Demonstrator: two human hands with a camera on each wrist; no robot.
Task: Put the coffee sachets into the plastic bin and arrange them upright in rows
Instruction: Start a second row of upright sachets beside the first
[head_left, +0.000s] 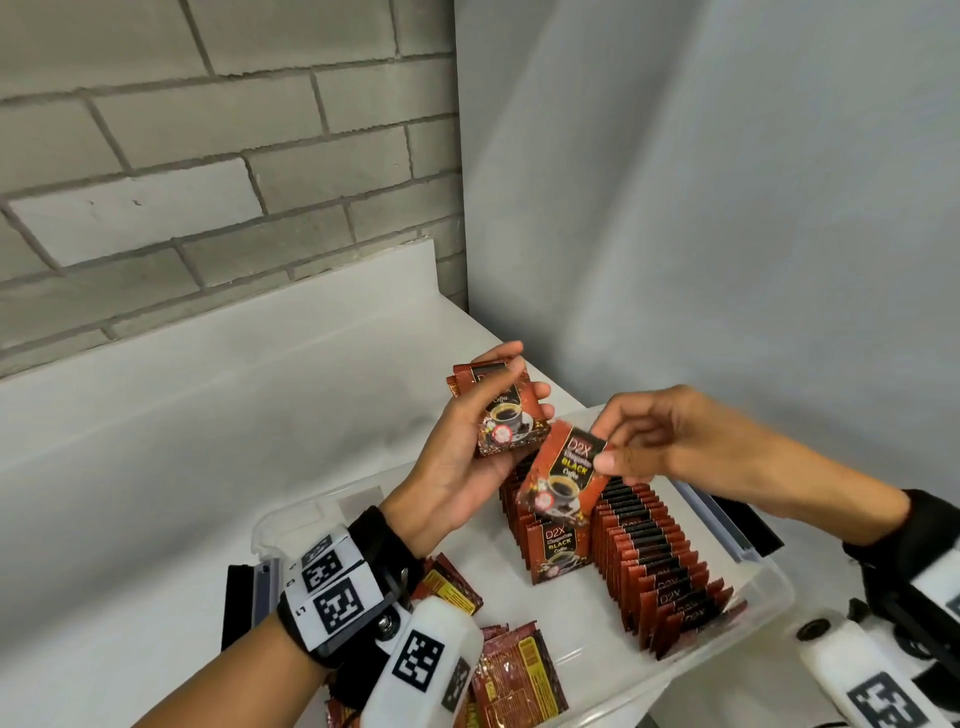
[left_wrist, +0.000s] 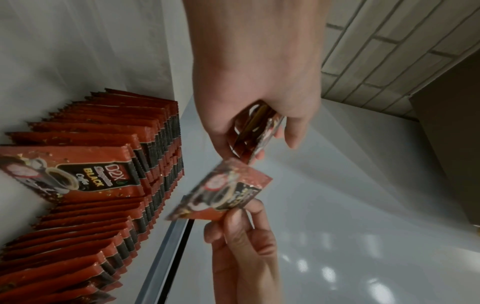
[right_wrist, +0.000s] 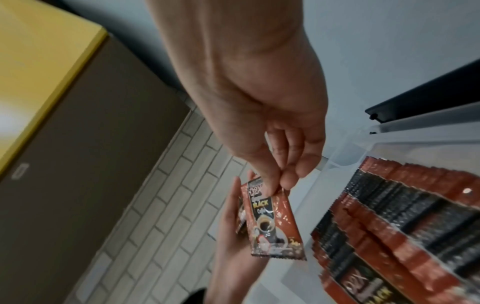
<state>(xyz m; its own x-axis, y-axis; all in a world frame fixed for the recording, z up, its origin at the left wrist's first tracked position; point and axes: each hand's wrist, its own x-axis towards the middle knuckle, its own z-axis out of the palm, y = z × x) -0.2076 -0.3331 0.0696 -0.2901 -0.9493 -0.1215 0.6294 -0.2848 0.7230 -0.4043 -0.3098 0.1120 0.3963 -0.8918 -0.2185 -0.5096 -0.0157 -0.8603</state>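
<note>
Soft, even light fills the head view. Both wrist views are dimmer and motion-blurred. Straight lines bend near the edges.

1. Hands: two, the left hand and the right hand.
2. Plastic bin: one, clear.
3. Upright rows of sachets in the bin: two, a shorter row and a longer row; packets in each too tightly packed to count.
4. Single sachet pinched by the right hand: one.
5. Small stack of sachets in the left hand: at least two, exact number hidden by fingers.
6. Loose sachets lying flat at the near end: several, partly hidden by the wrist.
7. Black wristbands: two, one per wrist.
</note>
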